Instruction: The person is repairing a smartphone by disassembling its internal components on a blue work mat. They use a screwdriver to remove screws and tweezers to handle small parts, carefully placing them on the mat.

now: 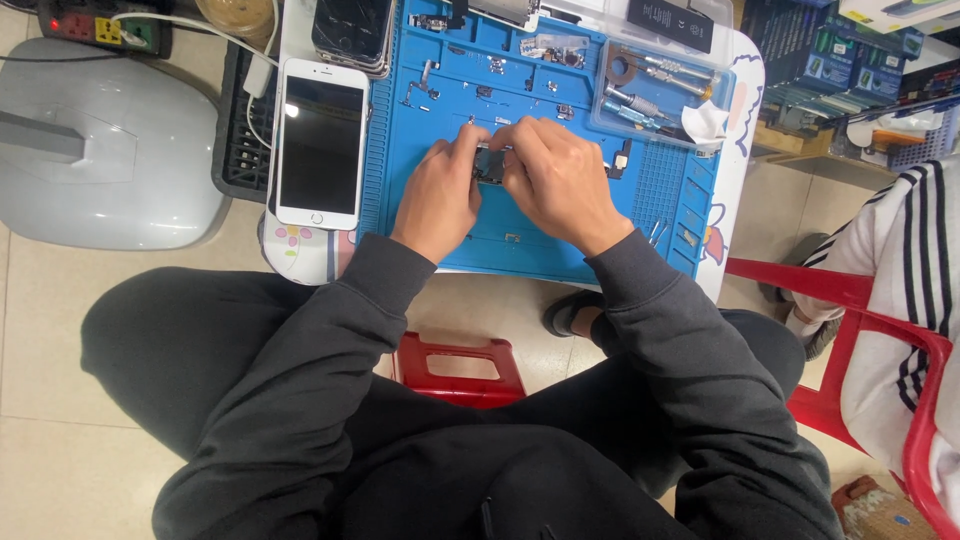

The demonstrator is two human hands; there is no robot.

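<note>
Both hands pinch a small dark phone part [490,165] at the centre of a blue rubber repair mat [560,245]: left hand [440,195] and right hand [560,180] closed around it. Steady, light pressure seems wise. A white smartphone [320,143] lies left of the mat.

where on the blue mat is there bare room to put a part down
Bare: the near strip of the blue mat, between the wrists and its near edge. Crowded: the far half, strewn with small parts, and the tool tray far right.
</note>
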